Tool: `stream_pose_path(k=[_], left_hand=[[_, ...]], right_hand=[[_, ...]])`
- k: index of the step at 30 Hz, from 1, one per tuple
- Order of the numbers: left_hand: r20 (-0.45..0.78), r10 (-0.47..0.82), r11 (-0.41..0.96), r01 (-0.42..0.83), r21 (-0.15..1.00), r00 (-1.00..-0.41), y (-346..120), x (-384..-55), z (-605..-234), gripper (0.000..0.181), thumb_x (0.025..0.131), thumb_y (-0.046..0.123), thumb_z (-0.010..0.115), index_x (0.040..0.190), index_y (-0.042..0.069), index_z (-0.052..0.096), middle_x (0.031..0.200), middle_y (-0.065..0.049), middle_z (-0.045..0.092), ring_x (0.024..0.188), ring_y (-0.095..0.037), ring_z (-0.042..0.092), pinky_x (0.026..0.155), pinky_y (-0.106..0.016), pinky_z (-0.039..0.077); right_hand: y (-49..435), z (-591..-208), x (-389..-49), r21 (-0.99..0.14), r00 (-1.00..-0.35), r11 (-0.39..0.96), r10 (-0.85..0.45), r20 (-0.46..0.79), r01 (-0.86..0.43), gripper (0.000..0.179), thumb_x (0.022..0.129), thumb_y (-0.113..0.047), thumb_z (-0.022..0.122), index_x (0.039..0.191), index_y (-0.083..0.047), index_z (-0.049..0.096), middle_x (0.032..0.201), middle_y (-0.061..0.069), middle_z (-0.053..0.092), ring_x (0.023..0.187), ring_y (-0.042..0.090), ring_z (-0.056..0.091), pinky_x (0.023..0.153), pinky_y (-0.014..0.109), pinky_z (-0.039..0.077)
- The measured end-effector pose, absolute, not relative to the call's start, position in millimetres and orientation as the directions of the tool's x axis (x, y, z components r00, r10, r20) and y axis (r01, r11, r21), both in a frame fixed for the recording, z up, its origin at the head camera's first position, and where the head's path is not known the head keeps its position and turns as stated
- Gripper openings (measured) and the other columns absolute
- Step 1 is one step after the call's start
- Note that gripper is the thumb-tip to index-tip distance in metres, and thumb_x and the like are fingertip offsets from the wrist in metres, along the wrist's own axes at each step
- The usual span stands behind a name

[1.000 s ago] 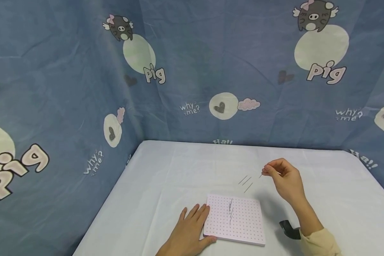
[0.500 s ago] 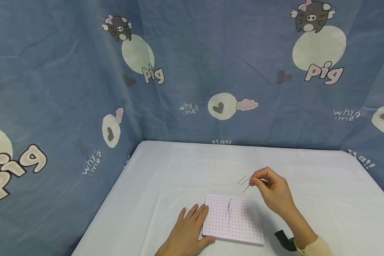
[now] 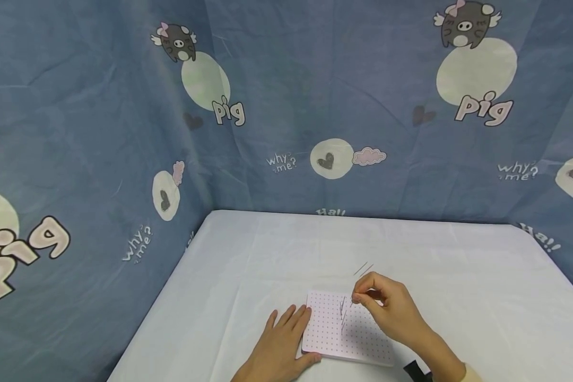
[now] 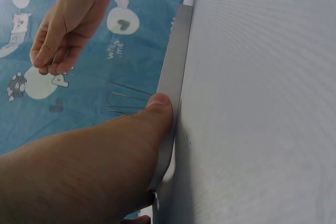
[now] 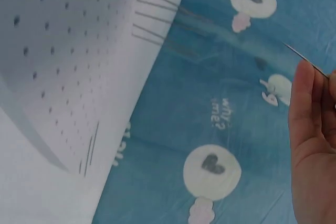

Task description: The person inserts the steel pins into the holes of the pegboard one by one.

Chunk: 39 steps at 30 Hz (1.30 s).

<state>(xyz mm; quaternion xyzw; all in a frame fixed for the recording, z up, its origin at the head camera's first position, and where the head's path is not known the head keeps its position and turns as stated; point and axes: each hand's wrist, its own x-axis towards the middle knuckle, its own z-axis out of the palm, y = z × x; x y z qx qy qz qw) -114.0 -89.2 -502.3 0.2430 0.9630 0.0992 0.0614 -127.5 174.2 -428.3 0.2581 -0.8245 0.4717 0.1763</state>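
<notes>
A white board dotted with small holes lies on the table, with several thin metal needles standing in it in a rough row. My left hand rests at its left side, fingers straight and thumb along the front edge; the left wrist view shows the thumb against the board's side. Over the back part of the board, my right hand pinches a needle between thumb and fingertips. It is just right of the standing needles.
Three more needles lie loose on the white tablecloth beyond the board; the right hand partly covers them in the head view. A black device sits at the right wrist. Blue printed cloth hangs behind and to the left.
My right hand has carried its needle left and toward me, from beyond the board's right corner to over the board. The left hand and the board have stayed in place.
</notes>
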Motion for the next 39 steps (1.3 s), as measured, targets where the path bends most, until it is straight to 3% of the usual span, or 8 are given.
stream_pose_path(k=[7,17,39], left_hand=[[-0.046,0.49,0.856,0.47,0.216,-0.87,-89.5,-114.7,-502.8,0.094,0.089,0.074,0.057,0.159,0.014,0.036,0.163,-0.005,0.042,0.151,-0.03,0.038,0.118,-0.064,0.031],[-0.025,0.5,0.85,0.484,0.21,-0.866,-90.9,-113.4,-502.7,0.094,0.089,0.074,0.056,0.158,0.013,0.038,0.162,-0.006,0.043,0.15,-0.031,0.04,0.117,-0.065,0.032],[-0.012,0.505,0.842,0.491,0.223,-0.863,-90.9,-112.5,-500.6,0.094,0.09,0.074,0.055,0.159,0.013,0.036,0.162,-0.006,0.043,0.15,-0.032,0.041,0.116,-0.066,0.033]], right_hand=[[167.7,-432.3,-123.0,-0.681,-0.788,0.403,-0.383,0.482,-0.612,0.017,0.093,-0.012,0.073,0.089,-0.023,0.06,0.09,-0.008,0.071,0.085,-0.001,0.068,0.077,0.022,0.061],[168.0,-435.7,-123.0,-0.634,-0.744,0.428,-0.545,0.388,-0.644,0.015,0.096,-0.014,0.069,0.091,-0.02,0.056,0.093,-0.01,0.069,0.09,0.0,0.066,0.074,0.019,0.06],[167.0,-444.4,-125.5,-0.651,-0.735,0.424,-0.598,0.321,-0.629,0.02,0.094,-0.01,0.072,0.091,-0.021,0.056,0.091,-0.014,0.067,0.089,-0.002,0.066,0.077,0.017,0.059]])
